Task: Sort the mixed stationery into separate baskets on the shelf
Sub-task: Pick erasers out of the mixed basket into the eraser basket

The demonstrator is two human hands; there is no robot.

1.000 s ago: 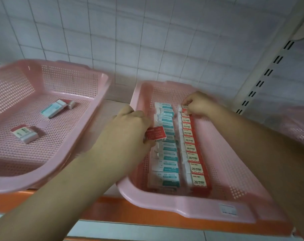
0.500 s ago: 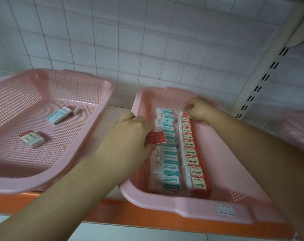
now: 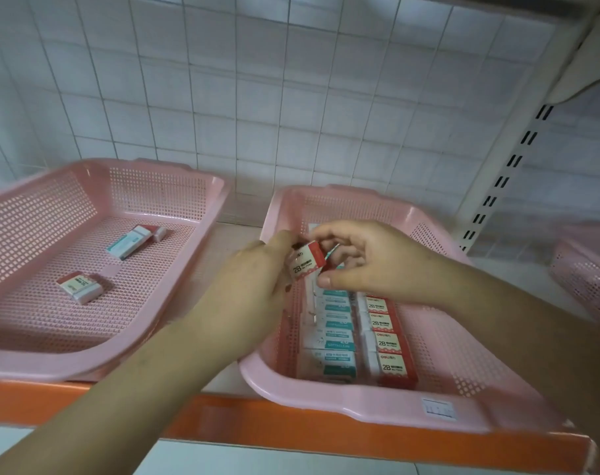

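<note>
A red and white 2B eraser [image 3: 307,262] is held above the back of the right pink basket [image 3: 360,402]. My left hand [image 3: 257,282] grips it from the left. My right hand [image 3: 370,262] curls its fingers and thumb round the eraser's right end. Inside that basket lie a row of teal erasers [image 3: 338,337] and a row of red 2B erasers [image 3: 387,344], side by side. The far ends of both rows are hidden by my hands.
The left pink basket [image 3: 52,368] holds a teal eraser [image 3: 129,243], a small red one [image 3: 159,232] beside it and a red and white eraser [image 3: 81,286]. Another pink basket [image 3: 586,279] sits at far right. The shelf has an orange front edge [image 3: 291,426] and a slotted white upright [image 3: 518,142].
My right hand has left the far end of the red row and come to the eraser in my left hand. That eraser is now lifted higher and turned label up.
</note>
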